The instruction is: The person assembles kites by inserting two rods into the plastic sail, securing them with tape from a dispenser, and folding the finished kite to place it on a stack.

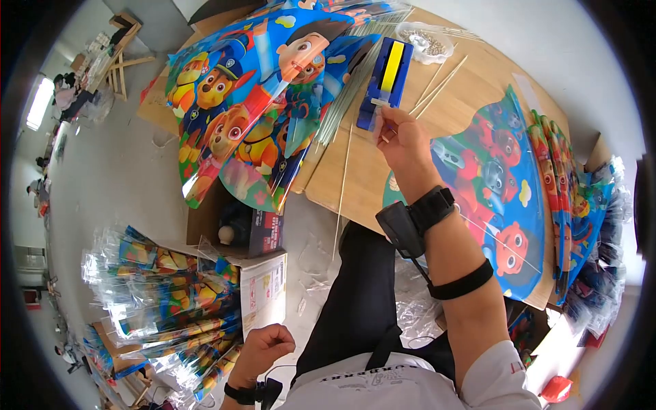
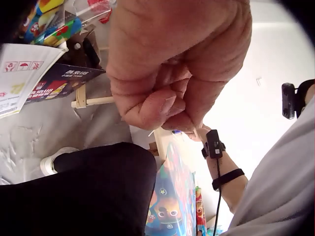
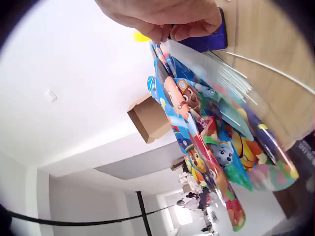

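Note:
My right hand (image 1: 404,140) reaches over the wooden table to the front end of a blue tape dispenser (image 1: 388,78) with a yellow core. Its thumb and fingers pinch the clear tape (image 1: 378,121) at the cutting end. The right wrist view shows that hand (image 3: 172,14) over the blue base (image 3: 211,42), its fingertips partly hidden. Low beside my lap is my left hand (image 1: 265,347), away from the table. Up close, the left hand (image 2: 172,64) has curled fingers against the thumb, with nothing clearly visible in them.
Printed cartoon foil sheets (image 1: 232,102) overhang the table's left side beside thin white sticks (image 1: 342,99). A flat cartoon sheet (image 1: 502,184) lies at right. A bowl of small pieces (image 1: 427,42) stands behind the dispenser. Wrapped bundles (image 1: 178,294) and boxes (image 1: 263,290) are at lower left.

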{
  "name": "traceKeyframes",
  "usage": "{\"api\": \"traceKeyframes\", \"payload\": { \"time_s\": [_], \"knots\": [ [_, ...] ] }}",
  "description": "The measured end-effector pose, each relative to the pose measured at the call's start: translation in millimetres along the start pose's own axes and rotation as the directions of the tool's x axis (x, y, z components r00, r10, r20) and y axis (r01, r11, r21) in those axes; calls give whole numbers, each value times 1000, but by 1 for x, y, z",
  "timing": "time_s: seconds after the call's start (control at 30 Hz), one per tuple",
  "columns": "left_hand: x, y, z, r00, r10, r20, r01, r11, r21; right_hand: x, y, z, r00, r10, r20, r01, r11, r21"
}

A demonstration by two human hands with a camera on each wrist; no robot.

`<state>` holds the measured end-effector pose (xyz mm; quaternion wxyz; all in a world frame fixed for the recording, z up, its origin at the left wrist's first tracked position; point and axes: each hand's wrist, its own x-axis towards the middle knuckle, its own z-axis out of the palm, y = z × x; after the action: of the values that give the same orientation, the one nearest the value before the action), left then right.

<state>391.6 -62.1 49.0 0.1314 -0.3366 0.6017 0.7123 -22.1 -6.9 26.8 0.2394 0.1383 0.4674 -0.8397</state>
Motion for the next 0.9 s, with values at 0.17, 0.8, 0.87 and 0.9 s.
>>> {"api": "traceKeyframes", "payload": {
  "time_s": [0.17, 0.8, 0.87, 0.9],
  "knots": [
    [8, -22, -25, 990, -117, -74, 131, 963, 236, -12, 17, -11, 994, 96, 53, -97, 995, 15],
    [27, -61, -60, 981, -147, -126, 167, 973, 161, 49, 65, -20, 869, 39, -493, -162, 964, -209],
    [27, -75, -70, 984, -80, -162, 129, 937, 324, 2, 48, -6, 933, -69, -354, -16, 973, -231],
    [22, -69, -68, 980, -104, -167, 139, 968, 211, -22, 36, -7, 969, -156, -193, 105, 962, -251]
  ]
}}
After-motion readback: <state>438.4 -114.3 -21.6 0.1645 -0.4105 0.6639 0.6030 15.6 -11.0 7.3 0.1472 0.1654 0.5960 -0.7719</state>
